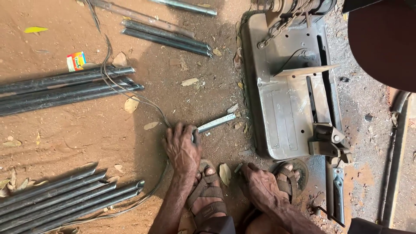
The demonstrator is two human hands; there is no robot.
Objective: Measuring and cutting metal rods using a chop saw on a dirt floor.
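Two hands work low in my view: my right hand [263, 184] rests flat, fingers together, by my sandalled foot [289, 175]; my left hand [184, 145] closes around the near end of a short metal bar [215, 123] lying on the dirt floor [86, 138]. As I judge it, the bar is gripped but not yet lifted toward the cutting machine [290, 86]. Farther off lie pipe bundles [65, 86] and a small, colourful rectangular packet [76, 60].
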